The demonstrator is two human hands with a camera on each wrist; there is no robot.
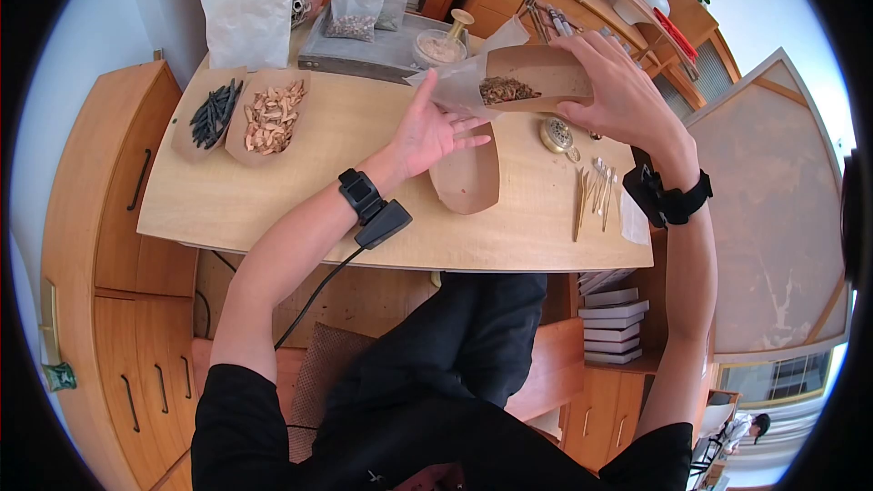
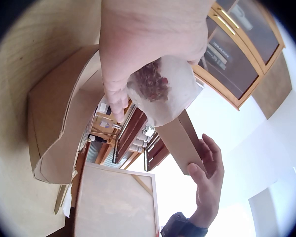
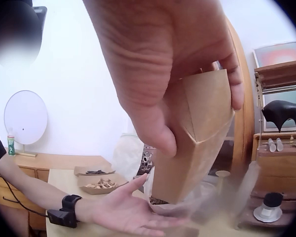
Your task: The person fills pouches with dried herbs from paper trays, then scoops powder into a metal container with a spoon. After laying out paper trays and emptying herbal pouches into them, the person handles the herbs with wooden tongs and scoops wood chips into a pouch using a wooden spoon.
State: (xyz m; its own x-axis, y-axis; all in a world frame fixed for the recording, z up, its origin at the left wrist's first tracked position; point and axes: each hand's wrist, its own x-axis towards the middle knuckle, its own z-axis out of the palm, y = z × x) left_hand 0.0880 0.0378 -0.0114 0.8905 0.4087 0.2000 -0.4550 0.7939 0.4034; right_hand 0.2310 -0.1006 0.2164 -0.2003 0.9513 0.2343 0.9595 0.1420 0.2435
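My right hand [image 1: 627, 91] grips a brown paper tray [image 1: 546, 65], thumb on one side and fingers on the other. The tray is tilted, its lower end at the mouth of a translucent bag [image 1: 457, 86]; dried brown bits [image 1: 507, 89] lie at that end. Palm up, my left hand [image 1: 426, 138] supports the bag with fingers spread. Inside the bag [image 2: 180, 86], reddish-brown bits [image 2: 153, 81] show in the left wrist view. Below the left hand, another paper tray [image 1: 468, 184] rests on the table. The right wrist view shows the held tray's outside [image 3: 207, 101].
Trays of black sticks [image 1: 215, 115] and wood chips [image 1: 273, 118] stand at the left, near a zip bag [image 1: 250, 14]. Behind are a grey box [image 1: 355, 59], filled bags [image 1: 359, 0] and a powder bowl [image 1: 438, 48]. A brass container [image 1: 556, 135] and cotton swabs [image 1: 597, 184] lie right.
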